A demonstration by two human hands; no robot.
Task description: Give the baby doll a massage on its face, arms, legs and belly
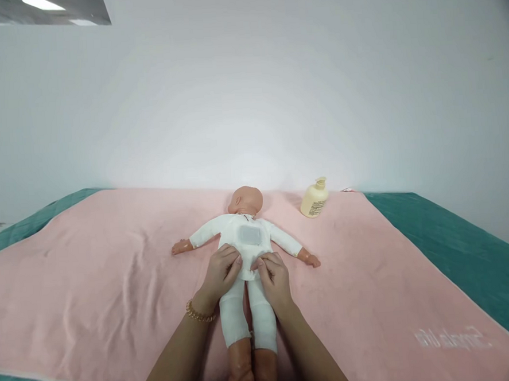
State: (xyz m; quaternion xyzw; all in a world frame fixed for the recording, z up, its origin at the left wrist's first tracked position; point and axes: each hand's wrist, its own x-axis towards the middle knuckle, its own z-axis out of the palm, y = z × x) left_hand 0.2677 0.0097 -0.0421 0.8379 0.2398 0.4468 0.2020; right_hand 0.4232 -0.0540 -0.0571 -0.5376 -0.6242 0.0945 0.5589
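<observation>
A baby doll with a white cloth body lies face down, its arms spread and its bare feet toward me. On its upper back is a grey rectangular panel. My left hand, a beaded bracelet at its wrist, is closed at the left side of the doll's lower back. At the right side my right hand is closed too, thumb and fingers pinched together against the white cloth. A narrow strip of the lower back shows between the two hands. The curled fingertips are partly hidden.
Under the doll a pink towel with wrinkles on its left lies over a green cover. A pale yellow pump bottle stands beyond the doll's right-hand arm. Behind the bed rises a white wall.
</observation>
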